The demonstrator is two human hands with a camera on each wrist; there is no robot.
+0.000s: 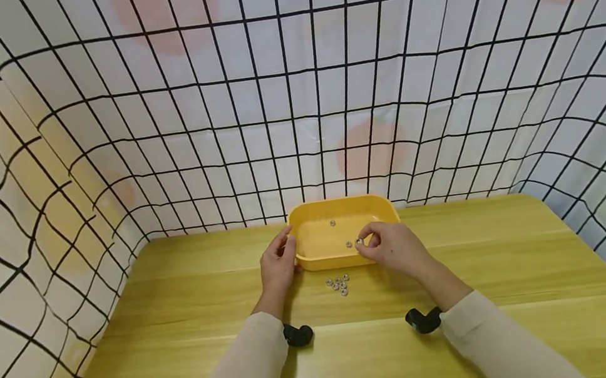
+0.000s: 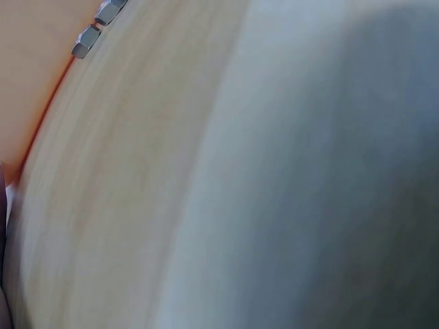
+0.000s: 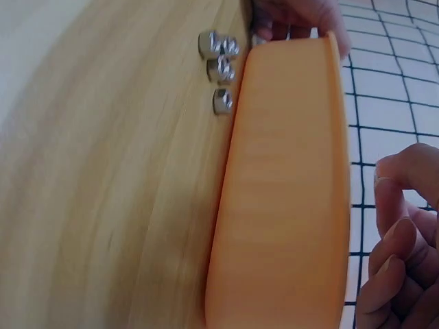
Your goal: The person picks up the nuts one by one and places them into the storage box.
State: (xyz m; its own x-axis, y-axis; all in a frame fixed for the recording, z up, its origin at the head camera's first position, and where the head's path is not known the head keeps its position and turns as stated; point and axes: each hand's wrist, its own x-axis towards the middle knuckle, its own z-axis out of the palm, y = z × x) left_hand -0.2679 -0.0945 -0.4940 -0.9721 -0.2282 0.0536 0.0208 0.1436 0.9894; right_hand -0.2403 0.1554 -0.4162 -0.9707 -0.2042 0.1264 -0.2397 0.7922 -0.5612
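A yellow plastic bin (image 1: 340, 262) stands toward the back of the table. At its left end my left hand (image 1: 279, 269) holds the wall and rim. My right hand (image 1: 398, 246) is over the bin's front right part, pinching a metal hex nut (image 1: 359, 242) between thumb and index finger. Inside the bin, one nut (image 1: 332, 223) lies near the back and another nut (image 1: 349, 244) shows near the front. Several more nuts (image 1: 336, 286) lie grouped on the table in front of the bin. In the right wrist view, the curled right-hand fingers (image 3: 394, 274) are above the bin's rim.
The wooden table (image 1: 195, 328) extends on both sides of the bin. A white cloth with black grid lines (image 1: 313, 87) hangs behind it and at both sides. Black wrist-worn devices (image 1: 299, 335) project inward from both wrists over the table.
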